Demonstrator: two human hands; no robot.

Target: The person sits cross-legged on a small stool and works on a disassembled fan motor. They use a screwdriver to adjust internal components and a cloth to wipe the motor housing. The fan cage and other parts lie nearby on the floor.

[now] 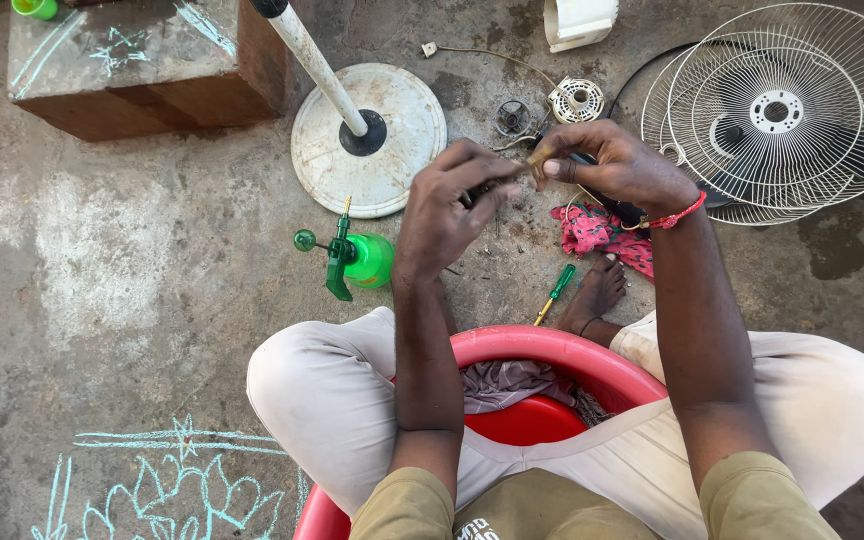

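Dark small part (537, 160) pinched by right hand (612, 165) fingers, left hand (447, 205) fingers touching it

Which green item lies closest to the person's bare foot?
The green-handled screwdriver, lying just left of the foot; the green spray bottle and green cup sit farther away.

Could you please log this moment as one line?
left hand: pinching small part | right hand: pinching same part | screwdriver: on floor
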